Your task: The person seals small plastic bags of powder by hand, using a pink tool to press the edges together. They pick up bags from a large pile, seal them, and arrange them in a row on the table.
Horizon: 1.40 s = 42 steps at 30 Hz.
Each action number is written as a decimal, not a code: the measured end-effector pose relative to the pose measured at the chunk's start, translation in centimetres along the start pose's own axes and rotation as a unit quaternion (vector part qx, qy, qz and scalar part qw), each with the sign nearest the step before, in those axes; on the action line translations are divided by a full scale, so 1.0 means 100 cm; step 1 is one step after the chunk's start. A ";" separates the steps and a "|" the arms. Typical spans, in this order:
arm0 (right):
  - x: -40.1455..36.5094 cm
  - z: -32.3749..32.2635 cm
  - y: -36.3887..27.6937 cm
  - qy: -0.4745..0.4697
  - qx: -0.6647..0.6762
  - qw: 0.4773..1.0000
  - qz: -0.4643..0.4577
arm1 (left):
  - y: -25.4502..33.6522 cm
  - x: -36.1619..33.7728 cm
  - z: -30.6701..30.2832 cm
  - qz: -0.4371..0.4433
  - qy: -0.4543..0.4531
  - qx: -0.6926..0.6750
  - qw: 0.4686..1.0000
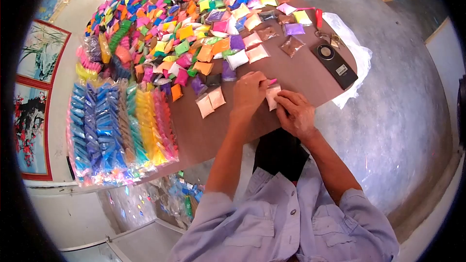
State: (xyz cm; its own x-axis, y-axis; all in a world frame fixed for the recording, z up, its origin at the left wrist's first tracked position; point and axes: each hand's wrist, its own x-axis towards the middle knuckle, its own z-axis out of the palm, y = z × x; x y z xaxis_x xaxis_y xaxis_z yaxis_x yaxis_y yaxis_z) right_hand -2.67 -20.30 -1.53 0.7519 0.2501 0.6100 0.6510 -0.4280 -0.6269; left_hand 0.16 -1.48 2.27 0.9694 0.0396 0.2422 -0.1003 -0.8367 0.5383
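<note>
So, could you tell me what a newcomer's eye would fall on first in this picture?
Probably the great heap of small, brightly coloured packets over the far side of the brown table. Next, perhaps, the rows of blue, teal, yellow and pink packets in clear plastic at the table's near left, then the bare left hand and right hand at a pale pink packet by the near edge.

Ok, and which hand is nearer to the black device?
The right hand. It is at the packet, to the left of the black device and closer to the body. The left hand is farther left, on the packet's other side.
</note>
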 end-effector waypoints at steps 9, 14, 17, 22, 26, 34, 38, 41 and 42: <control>-0.004 0.007 0.005 0.015 0.022 1.000 0.000 | 0.007 -0.044 -0.007 -0.006 0.028 -0.073 0.997; -0.001 0.004 0.000 0.024 0.015 1.000 0.001 | -0.014 -0.029 0.002 -0.008 0.020 -0.084 0.996; -0.002 0.005 -0.001 0.014 0.006 1.000 0.011 | -0.025 -0.022 0.001 0.021 0.045 -0.032 0.998; -0.004 0.004 0.002 0.016 0.010 1.000 0.008 | -0.007 -0.030 -0.012 -0.049 0.028 -0.078 0.995; -0.004 0.006 0.002 0.021 0.010 1.000 0.005 | 0.014 -0.046 -0.012 -0.056 0.037 -0.122 0.990; -0.005 0.006 0.005 0.021 0.008 1.000 0.000 | -0.015 -0.032 -0.002 -0.013 0.026 -0.051 0.998; -0.006 0.006 0.006 0.015 0.001 1.000 0.000 | -0.024 -0.032 -0.007 -0.056 0.036 -0.054 0.996; -0.005 0.006 0.004 0.018 -0.001 1.000 0.000 | -0.004 -0.040 -0.017 -0.082 0.026 -0.097 0.992; -0.005 0.006 0.004 0.016 0.000 1.000 0.000 | 0.004 -0.042 -0.018 -0.069 0.026 -0.112 0.991</control>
State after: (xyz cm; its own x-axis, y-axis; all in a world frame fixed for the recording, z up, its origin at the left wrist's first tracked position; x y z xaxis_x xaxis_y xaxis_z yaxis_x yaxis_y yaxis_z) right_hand -2.73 -20.05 -2.35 0.7485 0.2211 0.6251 0.6504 -0.4282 -0.6274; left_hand -4.36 -1.02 2.91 0.9651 0.1778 0.1924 -0.0209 -0.6796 0.7333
